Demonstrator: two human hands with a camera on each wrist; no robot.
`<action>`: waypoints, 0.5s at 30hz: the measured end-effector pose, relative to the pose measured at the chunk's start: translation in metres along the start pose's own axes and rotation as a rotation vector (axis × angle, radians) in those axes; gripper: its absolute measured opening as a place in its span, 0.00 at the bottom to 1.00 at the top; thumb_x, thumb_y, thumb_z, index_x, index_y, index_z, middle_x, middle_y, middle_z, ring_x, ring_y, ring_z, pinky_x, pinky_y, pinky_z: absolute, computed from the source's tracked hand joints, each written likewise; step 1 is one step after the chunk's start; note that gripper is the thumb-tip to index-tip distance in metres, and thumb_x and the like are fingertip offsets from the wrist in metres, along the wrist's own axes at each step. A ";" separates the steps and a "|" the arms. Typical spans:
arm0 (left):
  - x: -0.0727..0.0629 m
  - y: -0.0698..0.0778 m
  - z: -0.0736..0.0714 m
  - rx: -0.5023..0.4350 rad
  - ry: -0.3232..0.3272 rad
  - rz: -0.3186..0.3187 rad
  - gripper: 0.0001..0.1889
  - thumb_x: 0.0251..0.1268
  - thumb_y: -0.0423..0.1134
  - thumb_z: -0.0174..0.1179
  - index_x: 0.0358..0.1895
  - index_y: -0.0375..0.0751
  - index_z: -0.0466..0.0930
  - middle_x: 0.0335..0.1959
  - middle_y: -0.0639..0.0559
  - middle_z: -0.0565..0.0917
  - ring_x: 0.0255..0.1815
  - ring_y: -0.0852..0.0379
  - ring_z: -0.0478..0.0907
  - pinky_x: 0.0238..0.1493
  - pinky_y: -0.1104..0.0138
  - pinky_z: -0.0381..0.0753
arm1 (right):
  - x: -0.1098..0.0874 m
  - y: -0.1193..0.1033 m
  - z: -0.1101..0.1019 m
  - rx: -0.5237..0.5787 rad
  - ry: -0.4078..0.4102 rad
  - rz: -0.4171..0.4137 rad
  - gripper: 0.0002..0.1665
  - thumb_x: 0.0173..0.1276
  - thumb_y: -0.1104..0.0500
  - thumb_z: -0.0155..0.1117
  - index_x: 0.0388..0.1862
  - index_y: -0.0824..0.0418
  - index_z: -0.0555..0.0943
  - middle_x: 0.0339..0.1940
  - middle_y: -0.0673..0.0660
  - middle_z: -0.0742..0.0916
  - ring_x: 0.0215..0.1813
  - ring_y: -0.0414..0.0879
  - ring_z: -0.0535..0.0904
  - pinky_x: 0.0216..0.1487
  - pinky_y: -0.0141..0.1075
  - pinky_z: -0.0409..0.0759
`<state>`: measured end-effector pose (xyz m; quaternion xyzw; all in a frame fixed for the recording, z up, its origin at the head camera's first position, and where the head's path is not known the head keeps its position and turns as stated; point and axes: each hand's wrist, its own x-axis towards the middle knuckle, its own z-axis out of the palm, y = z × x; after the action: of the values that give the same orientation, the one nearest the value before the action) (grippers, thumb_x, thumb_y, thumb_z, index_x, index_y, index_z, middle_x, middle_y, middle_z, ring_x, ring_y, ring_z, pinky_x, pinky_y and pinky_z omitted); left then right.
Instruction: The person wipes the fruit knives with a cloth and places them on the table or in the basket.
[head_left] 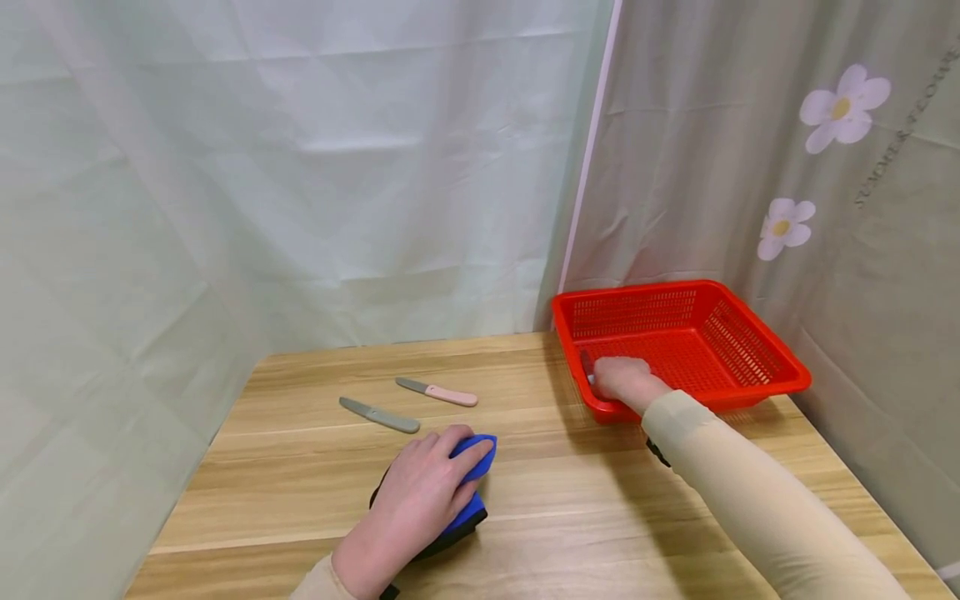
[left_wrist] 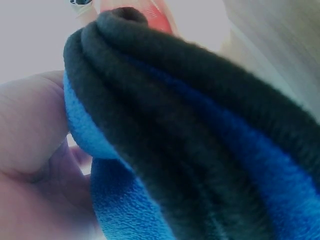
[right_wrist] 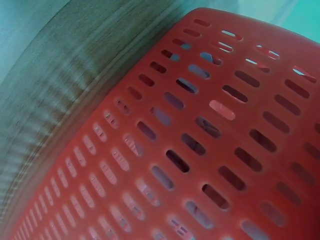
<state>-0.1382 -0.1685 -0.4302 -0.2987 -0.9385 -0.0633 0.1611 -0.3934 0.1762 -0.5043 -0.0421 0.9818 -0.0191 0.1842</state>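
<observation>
My left hand (head_left: 423, 492) grips a folded blue cloth with black edging (head_left: 468, 508) near the front of the table; in the left wrist view the cloth (left_wrist: 125, 200) bulges up beside the thumb. My right hand (head_left: 626, 377) reaches over the near-left rim into the red basket (head_left: 765, 383). It holds a knife (head_left: 587, 363), whose blade points away along the basket's left wall; most of the handle is hidden by the fingers. The right wrist view shows mainly the slotted basket wall (right_wrist: 165, 145).
Two small knives lie on the wooden table (head_left: 315, 500) beyond my left hand: one with a grey-green handle (head_left: 393, 419), one with a pink handle (head_left: 452, 396). A pale curtain (head_left: 412, 167) hangs behind the table and along its sides.
</observation>
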 end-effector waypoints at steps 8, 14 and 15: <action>-0.002 -0.001 0.000 -0.007 0.009 -0.008 0.25 0.69 0.43 0.79 0.69 0.52 0.88 0.61 0.46 0.85 0.50 0.46 0.86 0.50 0.51 0.89 | -0.028 -0.008 -0.011 0.011 0.018 -0.036 0.14 0.71 0.48 0.72 0.43 0.57 0.88 0.37 0.58 0.88 0.41 0.55 0.82 0.48 0.50 0.83; -0.003 -0.002 0.000 -0.008 0.009 -0.010 0.25 0.69 0.43 0.79 0.69 0.52 0.88 0.61 0.46 0.84 0.50 0.46 0.86 0.52 0.50 0.89 | -0.071 -0.026 -0.042 -0.005 0.043 -0.039 0.10 0.73 0.53 0.70 0.37 0.59 0.86 0.32 0.57 0.87 0.37 0.54 0.83 0.46 0.50 0.85; -0.003 -0.002 -0.001 -0.009 0.007 -0.012 0.25 0.69 0.43 0.79 0.69 0.52 0.88 0.61 0.46 0.84 0.51 0.46 0.86 0.52 0.50 0.89 | -0.080 -0.030 -0.048 -0.003 0.057 -0.047 0.10 0.74 0.54 0.70 0.36 0.60 0.85 0.32 0.58 0.86 0.37 0.54 0.83 0.46 0.50 0.86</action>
<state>-0.1367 -0.1723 -0.4309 -0.2936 -0.9394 -0.0694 0.1628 -0.3340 0.1546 -0.4296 -0.0648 0.9854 -0.0230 0.1557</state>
